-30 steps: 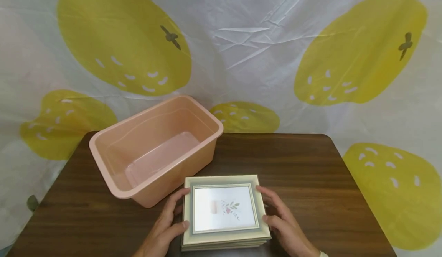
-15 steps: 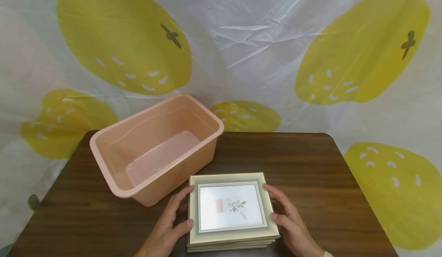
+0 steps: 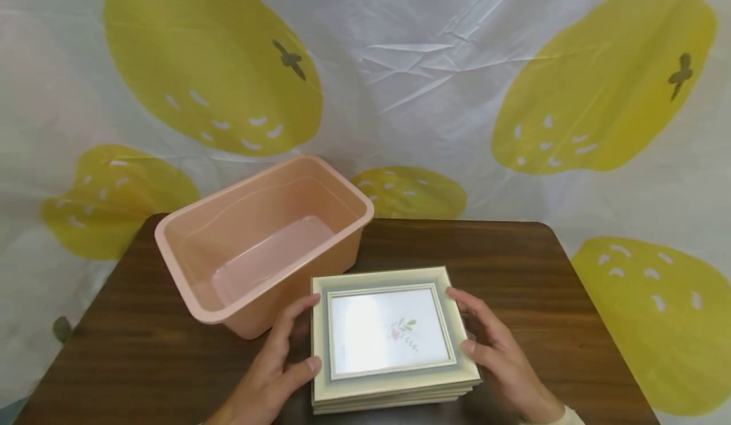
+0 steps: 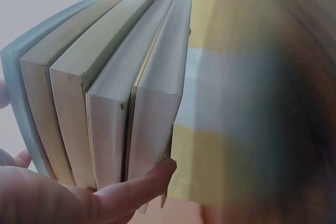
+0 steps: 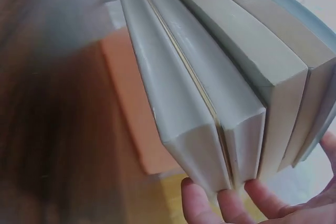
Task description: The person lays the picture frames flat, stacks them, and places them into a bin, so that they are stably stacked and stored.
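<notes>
A stack of several picture frames (image 3: 394, 392) is held between both hands at the front of the table in the head view. The top one has a cream border, a grey-blue inner band and a plant picture under shiny glass. My left hand (image 3: 273, 365) grips the stack's left side, thumb near the front corner. Opposite it, my right hand (image 3: 502, 352) grips the right side. In the left wrist view, the stacked frame edges (image 4: 107, 87) fan slightly, with a finger (image 4: 139, 184) across them. Fingertips (image 5: 233, 205) of the right hand support the edges in the right wrist view.
A pink plastic tub (image 3: 308, 260) stands empty at the back left of the dark wooden table (image 3: 485, 254), its near corner close to the left hand. Behind the table hangs a white cloth (image 3: 422, 120) with large yellow fruit shapes.
The stack has shifted right and come up a little, turning slightly and looking larger in the head view. Both hands have moved with it, keeping their hold. The tub stays put.
</notes>
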Available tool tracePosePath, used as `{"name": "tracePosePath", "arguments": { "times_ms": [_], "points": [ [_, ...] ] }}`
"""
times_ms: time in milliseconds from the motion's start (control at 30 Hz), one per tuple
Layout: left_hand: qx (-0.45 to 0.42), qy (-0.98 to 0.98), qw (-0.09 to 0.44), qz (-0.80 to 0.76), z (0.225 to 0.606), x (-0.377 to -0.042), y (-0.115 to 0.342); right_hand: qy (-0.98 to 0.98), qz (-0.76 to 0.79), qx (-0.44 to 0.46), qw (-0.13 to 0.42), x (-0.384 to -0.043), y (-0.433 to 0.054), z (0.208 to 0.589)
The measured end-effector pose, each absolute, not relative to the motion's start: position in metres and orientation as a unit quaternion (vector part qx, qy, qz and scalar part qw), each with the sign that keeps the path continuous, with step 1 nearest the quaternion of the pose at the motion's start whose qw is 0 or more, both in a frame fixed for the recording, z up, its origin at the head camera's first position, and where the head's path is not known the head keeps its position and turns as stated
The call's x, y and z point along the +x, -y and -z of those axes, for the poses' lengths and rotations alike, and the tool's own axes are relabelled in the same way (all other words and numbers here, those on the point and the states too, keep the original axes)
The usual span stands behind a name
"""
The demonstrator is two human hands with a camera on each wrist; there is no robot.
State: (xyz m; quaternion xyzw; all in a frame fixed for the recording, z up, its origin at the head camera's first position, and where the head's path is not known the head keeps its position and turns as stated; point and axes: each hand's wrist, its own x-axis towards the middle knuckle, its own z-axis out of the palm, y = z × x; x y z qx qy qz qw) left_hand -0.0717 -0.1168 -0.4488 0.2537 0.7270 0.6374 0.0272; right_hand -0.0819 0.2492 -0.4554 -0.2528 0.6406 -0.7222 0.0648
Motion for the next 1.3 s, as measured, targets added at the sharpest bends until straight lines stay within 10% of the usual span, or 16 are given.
{"name": "tracePosePath", "arguments": {
  "times_ms": [1300],
  "points": [
    [0.186,-0.723,-0.066,-0.663,0.337,-0.107,0.152,-0.658,0.702,-0.270,0.046,-0.193,-0.181,0.336]
  ]
}}
